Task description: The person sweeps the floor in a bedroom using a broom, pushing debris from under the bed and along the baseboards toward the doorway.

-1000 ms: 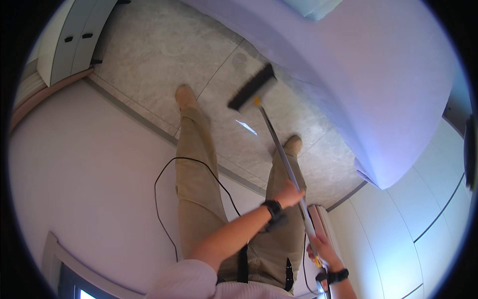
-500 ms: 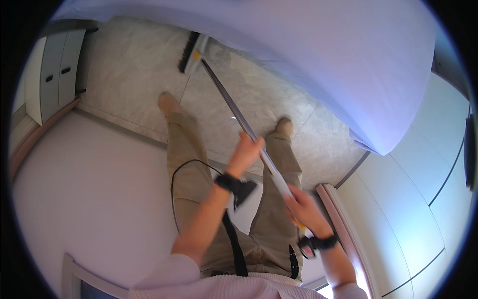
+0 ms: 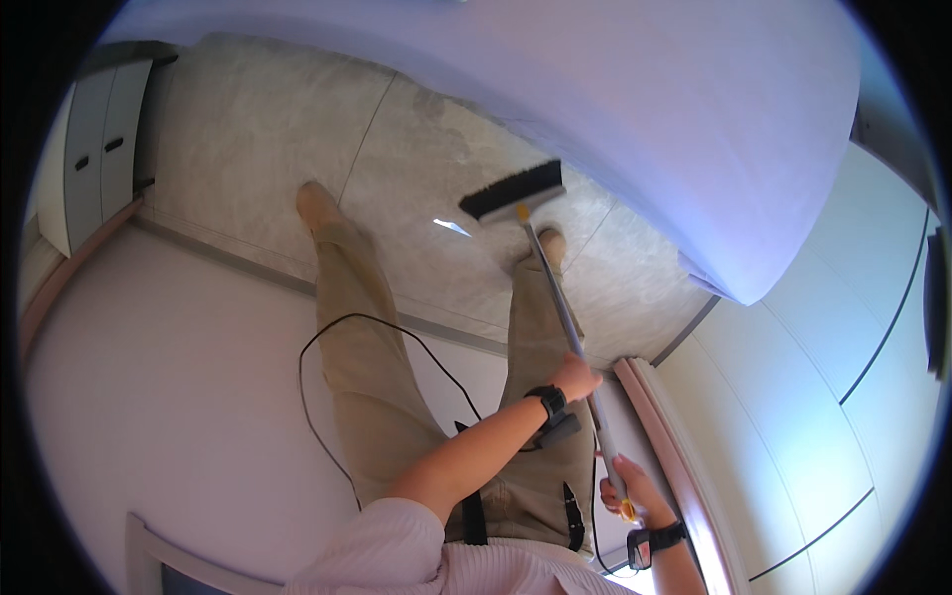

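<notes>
A long-handled broom [image 3: 563, 297] slants from the floor up toward my right side, its metal pole gripped in both hands. My left hand [image 3: 575, 378] wraps round the middle of the pole. Lower down, my right hand [image 3: 638, 493] closes round the grey upper end, beside a yellow ring. The dark bristle head [image 3: 513, 190] is over the floor just beyond my right foot, near the hanging cloth; whether it touches the floor I cannot tell. To its left a small white scrap [image 3: 452, 227] lies on the tiles.
Pale lavender cloth [image 3: 694, 129] drapes along the far side. A grey-doored cabinet [image 3: 103, 149] stands at the left, light panels [image 3: 793, 416] at the right. A black cable [image 3: 302, 377] loops by my left leg. Grey floor tiles [image 3: 258, 129] lie around my feet.
The broom head has swung from the far left toward the right and nearer to me. Both hands have shifted right and down with the pole, still holding it. The white scrap shows more fully.
</notes>
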`<state>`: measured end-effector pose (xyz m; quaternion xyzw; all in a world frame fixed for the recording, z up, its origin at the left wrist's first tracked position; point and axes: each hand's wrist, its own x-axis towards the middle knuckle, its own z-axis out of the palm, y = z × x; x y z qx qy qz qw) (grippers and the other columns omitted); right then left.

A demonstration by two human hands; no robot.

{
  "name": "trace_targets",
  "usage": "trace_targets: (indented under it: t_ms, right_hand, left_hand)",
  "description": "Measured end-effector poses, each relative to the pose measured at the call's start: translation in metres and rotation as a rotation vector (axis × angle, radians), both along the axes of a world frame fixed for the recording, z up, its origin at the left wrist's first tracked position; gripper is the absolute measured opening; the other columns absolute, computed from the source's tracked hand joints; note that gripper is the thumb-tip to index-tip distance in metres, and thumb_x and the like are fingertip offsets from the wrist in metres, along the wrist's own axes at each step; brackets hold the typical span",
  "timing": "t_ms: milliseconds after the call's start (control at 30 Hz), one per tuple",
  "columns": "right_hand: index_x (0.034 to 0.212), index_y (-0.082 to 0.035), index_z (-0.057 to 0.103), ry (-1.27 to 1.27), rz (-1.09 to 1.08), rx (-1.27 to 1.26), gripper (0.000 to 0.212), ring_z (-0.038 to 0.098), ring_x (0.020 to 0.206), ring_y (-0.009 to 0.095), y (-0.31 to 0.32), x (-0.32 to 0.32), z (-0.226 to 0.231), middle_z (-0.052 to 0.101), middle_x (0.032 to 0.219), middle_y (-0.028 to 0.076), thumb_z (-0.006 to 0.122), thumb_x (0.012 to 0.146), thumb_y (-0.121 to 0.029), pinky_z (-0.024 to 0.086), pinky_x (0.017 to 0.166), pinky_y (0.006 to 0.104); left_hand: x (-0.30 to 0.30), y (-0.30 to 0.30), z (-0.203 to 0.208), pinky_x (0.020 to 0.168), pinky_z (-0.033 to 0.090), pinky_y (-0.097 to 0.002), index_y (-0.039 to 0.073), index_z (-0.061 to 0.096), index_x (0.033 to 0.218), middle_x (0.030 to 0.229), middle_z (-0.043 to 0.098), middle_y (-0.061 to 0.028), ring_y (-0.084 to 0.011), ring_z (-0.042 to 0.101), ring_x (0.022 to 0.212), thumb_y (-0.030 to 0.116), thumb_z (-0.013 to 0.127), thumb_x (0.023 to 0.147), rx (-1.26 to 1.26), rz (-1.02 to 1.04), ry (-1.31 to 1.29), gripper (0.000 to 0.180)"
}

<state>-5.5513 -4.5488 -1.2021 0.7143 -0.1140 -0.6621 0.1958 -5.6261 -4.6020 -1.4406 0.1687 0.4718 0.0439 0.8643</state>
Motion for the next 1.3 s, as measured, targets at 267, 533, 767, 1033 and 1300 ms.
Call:
trace_targets:
  t_ms: [267,533,767,1033,1300]
  right_hand:
    - [0.11,-0.002,0.048,0.012,0.435,0.118,0.023,0.046,0.042,0.012,-0.004,-0.089,0.06,0.047,0.057,0.004,0.045,0.093,-0.018,0.038,0.038,0.0259]
    - [0.109,-0.002,0.046,0.613,0.875,0.356,0.027,0.051,0.063,0.009,-0.031,-0.318,0.008,0.052,0.078,0.003,0.058,0.084,-0.004,0.044,0.057,0.0229]
    - [0.095,0.0,0.044,0.397,1.559,0.412,0.023,0.059,0.06,0.023,-0.095,-0.554,0.05,0.057,0.073,0.014,0.059,0.079,-0.008,0.048,0.056,0.0334]
    - [0.102,0.002,0.049,0.652,1.696,1.054,0.032,0.058,0.079,0.041,-0.139,-0.722,-0.052,0.059,0.083,0.025,0.061,0.077,-0.013,0.046,0.067,0.0425]
    - [0.1,0.003,0.046,0.809,1.786,1.208,0.03,0.058,0.079,0.043,-0.138,-0.889,-0.267,0.059,0.082,0.027,0.056,0.083,-0.02,0.045,0.068,0.0457]
  left_hand:
    - [-0.078,-0.039,0.072,0.046,0.047,-0.0322,-0.017,0.027,0.096,0.062,0.057,-0.0126,-0.0197,0.054,0.044,0.024,0.053,0.084,-0.165,0.461,-0.11,0.05]
    - [-0.405,-0.06,0.077,0.05,0.042,-0.0244,0.007,0.037,0.094,0.07,0.052,-0.0048,-0.012,0.051,0.056,0.019,0.048,0.087,-0.105,1.419,-0.185,0.018]
    - [-0.551,-0.129,0.135,0.058,0.043,-0.0269,0.009,0.037,0.095,0.078,0.056,-0.0048,-0.0149,0.058,0.069,0.027,0.048,0.092,-0.204,1.517,-0.205,0.021]
    - [-0.684,-0.162,0.083,0.063,0.05,-0.0288,0.002,0.034,0.101,0.084,0.055,-0.0118,-0.0179,0.058,0.068,0.028,0.049,0.092,-0.134,1.819,0.039,0.031]
    - [-0.767,-0.173,0.012,0.064,0.053,-0.0338,0.007,0.045,0.109,0.099,0.054,-0.0085,-0.0179,0.057,0.081,0.047,0.029,0.094,-0.266,1.99,0.084,0.045]
